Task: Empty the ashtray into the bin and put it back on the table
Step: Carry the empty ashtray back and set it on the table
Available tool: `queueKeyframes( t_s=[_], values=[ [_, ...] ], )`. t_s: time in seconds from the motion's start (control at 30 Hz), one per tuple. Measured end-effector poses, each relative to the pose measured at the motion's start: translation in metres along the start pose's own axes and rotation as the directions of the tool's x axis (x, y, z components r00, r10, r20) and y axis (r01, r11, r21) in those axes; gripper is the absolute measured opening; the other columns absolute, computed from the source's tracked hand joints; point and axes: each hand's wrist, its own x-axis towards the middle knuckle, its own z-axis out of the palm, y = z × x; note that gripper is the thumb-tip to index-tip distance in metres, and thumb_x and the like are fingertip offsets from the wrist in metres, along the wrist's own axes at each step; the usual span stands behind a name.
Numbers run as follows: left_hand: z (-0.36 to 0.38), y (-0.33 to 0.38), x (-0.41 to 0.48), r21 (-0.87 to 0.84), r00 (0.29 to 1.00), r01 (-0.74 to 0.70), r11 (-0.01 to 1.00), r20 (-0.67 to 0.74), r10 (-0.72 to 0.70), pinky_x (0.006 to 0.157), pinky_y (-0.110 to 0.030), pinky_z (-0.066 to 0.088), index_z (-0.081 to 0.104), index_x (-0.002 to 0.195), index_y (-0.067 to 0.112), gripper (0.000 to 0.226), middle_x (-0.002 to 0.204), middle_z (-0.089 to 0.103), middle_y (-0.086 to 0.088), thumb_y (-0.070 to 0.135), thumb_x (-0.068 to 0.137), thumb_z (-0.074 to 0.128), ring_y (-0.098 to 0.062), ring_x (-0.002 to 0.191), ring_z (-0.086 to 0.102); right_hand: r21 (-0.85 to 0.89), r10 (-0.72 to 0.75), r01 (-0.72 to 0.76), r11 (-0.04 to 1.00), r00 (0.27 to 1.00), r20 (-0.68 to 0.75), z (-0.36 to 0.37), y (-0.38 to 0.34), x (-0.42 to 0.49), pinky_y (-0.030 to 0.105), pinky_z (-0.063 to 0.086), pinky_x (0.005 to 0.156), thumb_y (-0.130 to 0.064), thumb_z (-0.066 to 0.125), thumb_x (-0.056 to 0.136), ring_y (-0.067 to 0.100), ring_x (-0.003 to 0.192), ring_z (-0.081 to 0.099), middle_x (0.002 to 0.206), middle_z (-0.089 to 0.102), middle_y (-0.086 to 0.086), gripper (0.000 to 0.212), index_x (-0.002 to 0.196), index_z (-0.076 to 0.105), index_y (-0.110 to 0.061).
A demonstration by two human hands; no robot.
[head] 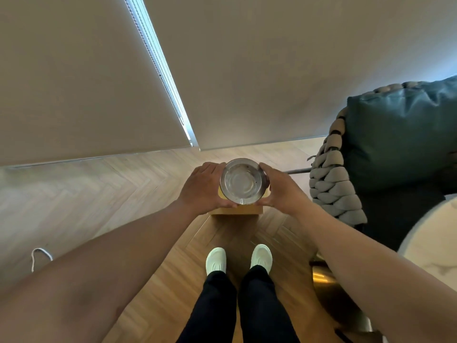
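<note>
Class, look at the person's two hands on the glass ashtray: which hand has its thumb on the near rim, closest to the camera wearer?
Both thumbs rest near that rim, so neither hand stands apart. The left hand and right hand grip opposite sides of the ashtray above the wooden bin.

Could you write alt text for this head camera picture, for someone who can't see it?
Seen from above, a person's left hand and right hand hold a round glass ashtray over a wooden bin on a herringbone wood floor. White shoes show below; a cushioned chair stands right.
</note>
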Motion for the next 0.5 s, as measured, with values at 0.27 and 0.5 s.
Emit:
queueKeyframes(
  t_s=[0.27,0.5],
  values=[
    [-0.044,0.029,-0.05,-0.006,1.0,-0.007,1.0,-0.018,0.007,0.1,-0.036,0.04,0.043,0.137,0.015,0.108,0.132,0.057,-0.005,0.072,0.051,0.077,-0.024,0.119,0.052,-0.028,-0.058,0.057,0.998,0.998,-0.03,-0.023,-0.046,-0.05,0.009,0.034,0.064,-0.032,0.094,0.058,-0.008,0.075,0.05,0.088,0.05,-0.026,0.074,0.115,0.046,-0.031],
    [-0.065,0.045,-0.093,-0.012,0.999,-0.031,0.999,-0.012,0.031,0.102,-0.038,0.04,0.044,0.136,0.014,0.11,0.131,0.057,-0.004,0.071,0.049,0.08,-0.023,0.118,0.051,0.012,-0.061,0.062,0.998,0.997,-0.054,-0.023,-0.076,-0.095,0.01,0.034,0.061,-0.038,0.091,0.059,-0.016,0.075,0.05,0.084,0.048,-0.028,0.077,0.122,0.048,-0.027]
  ],
)
